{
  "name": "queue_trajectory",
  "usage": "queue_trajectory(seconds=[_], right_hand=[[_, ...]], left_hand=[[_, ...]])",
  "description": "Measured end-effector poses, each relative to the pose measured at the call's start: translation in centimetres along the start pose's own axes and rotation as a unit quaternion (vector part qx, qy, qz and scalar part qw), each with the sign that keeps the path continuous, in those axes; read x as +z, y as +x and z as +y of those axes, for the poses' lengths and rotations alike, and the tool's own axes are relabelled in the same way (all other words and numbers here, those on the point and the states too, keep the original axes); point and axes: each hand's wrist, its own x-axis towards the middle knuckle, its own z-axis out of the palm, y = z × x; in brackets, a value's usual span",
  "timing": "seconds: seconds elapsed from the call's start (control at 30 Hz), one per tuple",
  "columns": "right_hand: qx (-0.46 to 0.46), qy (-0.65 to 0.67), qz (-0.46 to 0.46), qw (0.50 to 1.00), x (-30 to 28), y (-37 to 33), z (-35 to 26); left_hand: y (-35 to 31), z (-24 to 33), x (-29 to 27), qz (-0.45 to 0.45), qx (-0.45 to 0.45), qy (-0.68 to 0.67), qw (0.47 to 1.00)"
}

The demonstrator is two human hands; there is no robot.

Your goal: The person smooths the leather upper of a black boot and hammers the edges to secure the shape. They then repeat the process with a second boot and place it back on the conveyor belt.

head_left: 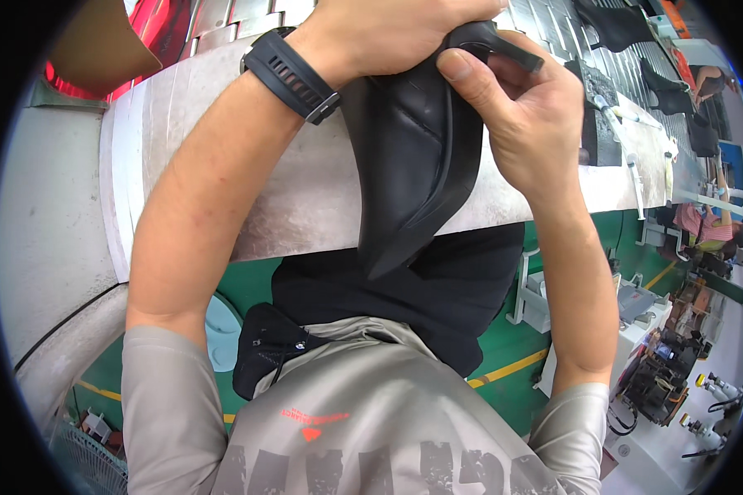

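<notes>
A black heeled boot (pixel 400 157) with a pointed toe is held over the worktable edge, its toe aimed down toward my lap. My left hand (pixel 396 37) is closed on the upper part from the far side, and the fingertips run partly out of the picture. With my right hand (pixel 532 107) I grip the rear of the sole beside the heel (pixel 508 49). The right thumb presses against the sole edge, and the other fingers curl behind, partly hidden. A dark watch (pixel 293 76) is on my left wrist.
The pale worktable (pixel 305 206) lies under my hands. Beyond it runs a slatted metal conveyor (pixel 545 29) carrying several black boots (pixel 615 26). Syringe-like tubes (pixel 631 161) lie by a dark pad (pixel 600 107) at right. Another person (pixel 706 223) sits farther right.
</notes>
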Motion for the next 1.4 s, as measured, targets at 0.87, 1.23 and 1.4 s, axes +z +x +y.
queue_trajectory(seconds=[0.87, 1.23, 1.4], right_hand=[[0.129, 0.114, 0.008, 0.985, 1.7, -3.4, -0.1], [0.137, 0.137, 0.018, 0.981, 2.2, -5.8, -0.1], [0.154, 0.174, 0.009, 0.973, 2.2, -6.4, -1.1]], left_hand=[[0.3, 2.3, -0.9, -0.007, -0.333, -0.326, 0.885], [0.8, 3.1, -1.8, -0.015, -0.269, -0.243, 0.932], [0.3, 2.2, -0.9, -0.004, -0.308, -0.274, 0.911]])
